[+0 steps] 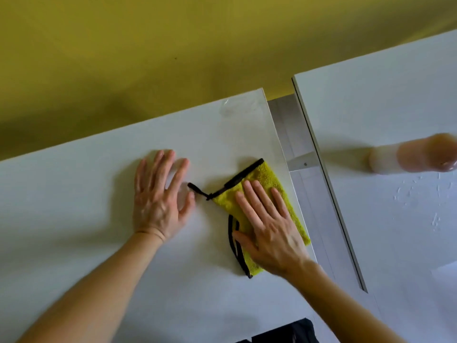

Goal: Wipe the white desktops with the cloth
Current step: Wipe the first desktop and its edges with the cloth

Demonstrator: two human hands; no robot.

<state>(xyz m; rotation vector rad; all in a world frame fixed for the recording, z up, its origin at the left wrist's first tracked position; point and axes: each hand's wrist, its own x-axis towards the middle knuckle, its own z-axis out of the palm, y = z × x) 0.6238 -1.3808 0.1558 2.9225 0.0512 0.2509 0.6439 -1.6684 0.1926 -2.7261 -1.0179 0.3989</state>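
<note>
A yellow cloth (pixel 267 179) with black edging and a black loop lies folded on the left white desktop (pixel 99 219), close to its right edge. My right hand (pixel 267 226) presses flat on the cloth with straight fingers. On the bare desktop to the left of the cloth, my left hand (pixel 160 194) rests flat with fingers spread, near the cloth's black loop. A second white desktop (pixel 395 231) stands to the right across a gap.
A grey metal frame (pixel 296 144) shows in the gap between the two desktops. A blurred pale bottle-like object (pixel 415 154) is on the right desktop. A yellow-green wall (pixel 173 45) runs behind. Something dark (pixel 284 332) lies at the lower edge.
</note>
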